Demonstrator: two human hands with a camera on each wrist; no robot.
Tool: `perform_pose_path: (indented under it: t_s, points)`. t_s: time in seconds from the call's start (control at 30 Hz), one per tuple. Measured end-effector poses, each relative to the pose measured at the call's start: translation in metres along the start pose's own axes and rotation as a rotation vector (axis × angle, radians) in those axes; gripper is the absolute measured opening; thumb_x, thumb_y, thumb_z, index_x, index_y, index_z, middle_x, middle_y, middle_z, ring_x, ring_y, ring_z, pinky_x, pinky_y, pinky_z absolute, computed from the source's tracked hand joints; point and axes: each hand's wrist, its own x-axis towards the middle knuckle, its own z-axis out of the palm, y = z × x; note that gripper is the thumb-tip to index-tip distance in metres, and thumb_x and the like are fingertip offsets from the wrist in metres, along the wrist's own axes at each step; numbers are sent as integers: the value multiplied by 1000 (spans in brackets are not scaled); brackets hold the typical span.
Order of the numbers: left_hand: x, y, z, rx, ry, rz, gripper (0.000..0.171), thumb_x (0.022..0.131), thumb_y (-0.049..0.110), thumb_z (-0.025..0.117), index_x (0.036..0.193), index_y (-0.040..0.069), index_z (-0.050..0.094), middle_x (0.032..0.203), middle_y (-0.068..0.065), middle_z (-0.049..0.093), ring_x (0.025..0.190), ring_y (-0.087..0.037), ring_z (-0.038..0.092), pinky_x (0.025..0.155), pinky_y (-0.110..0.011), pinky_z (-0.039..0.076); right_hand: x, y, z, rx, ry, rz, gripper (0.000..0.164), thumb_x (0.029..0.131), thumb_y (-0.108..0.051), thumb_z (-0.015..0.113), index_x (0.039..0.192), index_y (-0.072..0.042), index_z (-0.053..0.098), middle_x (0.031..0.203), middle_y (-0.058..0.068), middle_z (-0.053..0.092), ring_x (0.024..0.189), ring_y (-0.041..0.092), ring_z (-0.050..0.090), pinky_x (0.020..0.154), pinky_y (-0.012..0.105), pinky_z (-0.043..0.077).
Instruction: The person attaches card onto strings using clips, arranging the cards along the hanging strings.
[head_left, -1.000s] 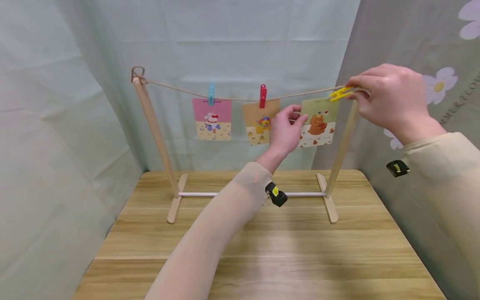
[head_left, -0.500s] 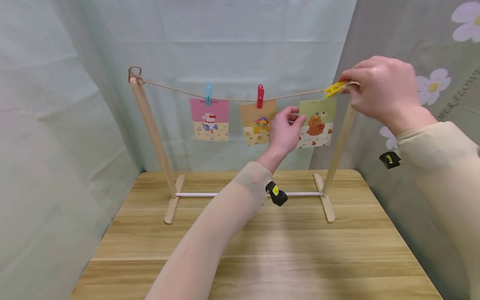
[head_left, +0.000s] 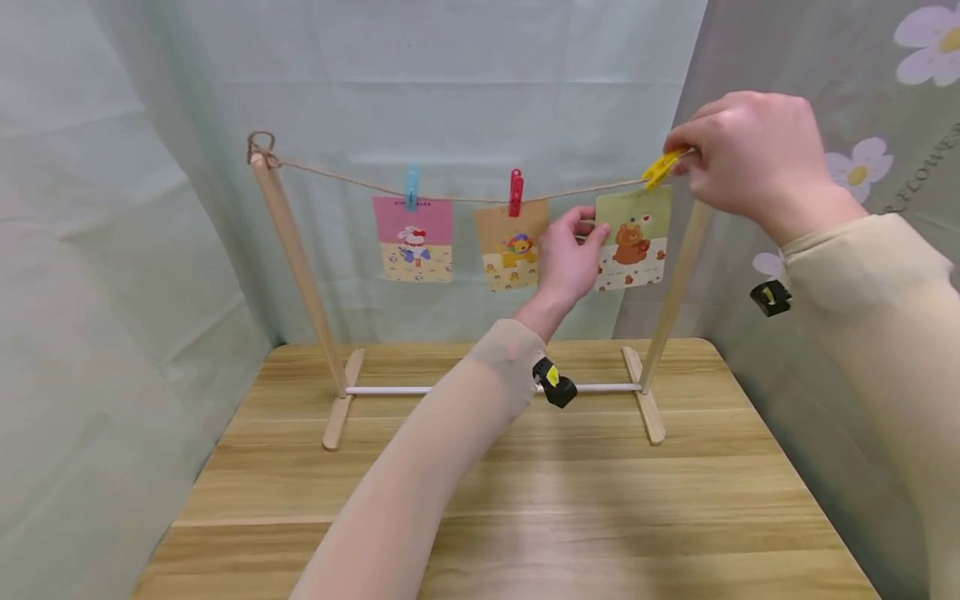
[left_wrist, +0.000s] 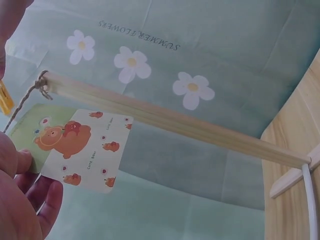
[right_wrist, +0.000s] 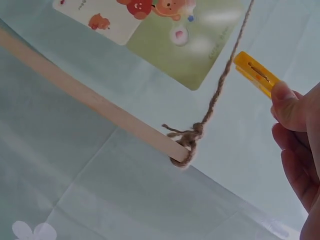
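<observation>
My left hand [head_left: 570,258] pinches the left edge of a green and white bear card [head_left: 633,237] between thumb and fingers. The card hangs at the twine [head_left: 585,192] near the right post. A yellow clothespin [head_left: 662,169] is pinched in my right hand [head_left: 757,158], its tip right by the twine above the card's top edge. In the right wrist view the yellow clothespin [right_wrist: 257,74] points at the twine, beside the card's green end. The left wrist view shows the bear card [left_wrist: 75,147] with the thumb over its green half.
A pink card [head_left: 416,237] hangs from a blue clothespin [head_left: 412,188], and an orange card [head_left: 510,250] from a red clothespin [head_left: 516,192]. Wooden posts [head_left: 296,258] carry the twine, joined low by a white rod [head_left: 390,390] above the wooden table [head_left: 525,492]. Cloth hangs behind.
My right hand has moved left with the yellow clothespin and tilted it steeper, over the card's top edge. The bear card has risen slightly towards the twine in my left hand.
</observation>
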Motion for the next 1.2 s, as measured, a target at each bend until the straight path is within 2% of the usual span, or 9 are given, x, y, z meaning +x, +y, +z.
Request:
perform_pose_path:
  t_s: [0.47, 0.73, 1.2]
  points:
    - [4, 2, 0, -17, 13, 6, 25, 107, 20, 69, 130, 11, 71, 105, 2, 71, 90, -11, 67, 68, -23, 56, 19, -5, -4, -52, -186, 13, 29, 96, -5, 62, 117, -8, 81, 114, 18, 78, 103, 43, 68, 73, 62, 54]
    - [5, 1, 0, -18, 18, 7, 24, 107, 19, 69, 129, 11, 71, 103, 2, 70, 89, -11, 67, 69, -22, 56, 26, -7, -4, -64, -232, 6, 24, 99, -10, 65, 117, -9, 81, 115, 18, 78, 102, 45, 69, 75, 64, 52]
    - [3, 3, -3, -57, 23, 25, 28, 108, 19, 67, 133, 8, 69, 107, 0, 71, 89, -13, 66, 68, -23, 57, 30, -8, -6, -84, -298, -3, 27, 100, -10, 62, 120, -9, 80, 114, 20, 77, 96, 46, 69, 73, 65, 52]
